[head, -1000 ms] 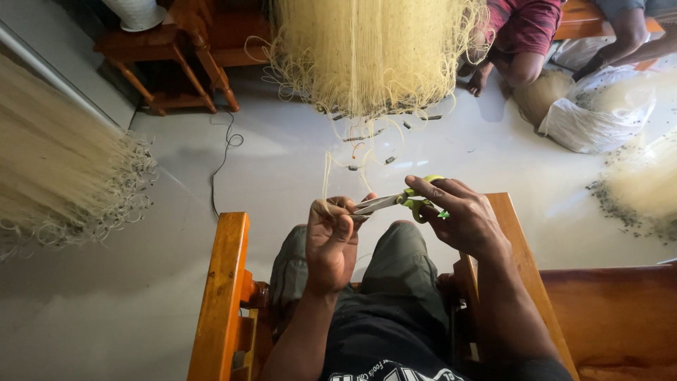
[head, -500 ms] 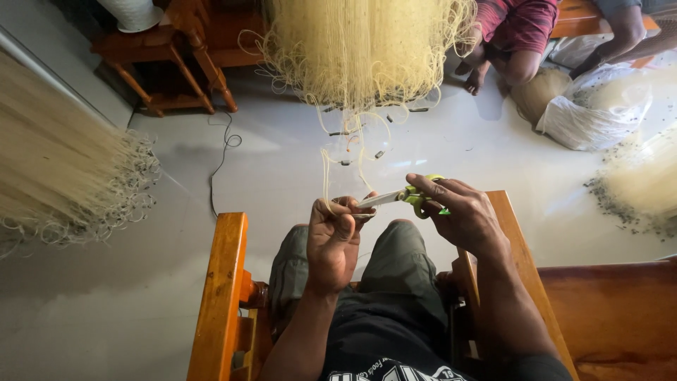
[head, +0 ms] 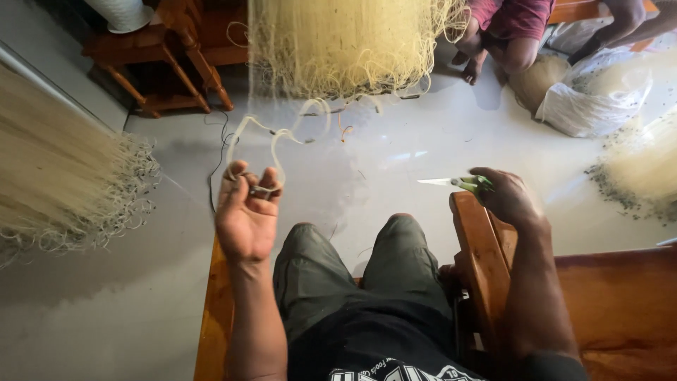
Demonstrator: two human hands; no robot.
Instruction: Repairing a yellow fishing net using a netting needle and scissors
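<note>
Strand (head: pixel 271 144) limp, light, likely slippery | your left hand (head: pixel 247 212) pinched its end | right hand (head: pixel 509 199) gripped scissors (head: pixel 458 183) by handles

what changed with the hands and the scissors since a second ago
The hands came apart. The left hand swung out to the left, palm up, its grip pinching a pale looped strand. The right hand drew back to the right armrest, holding the green-handled scissors clear of the strand. The hanging net and the seated person stayed as they were.
</note>
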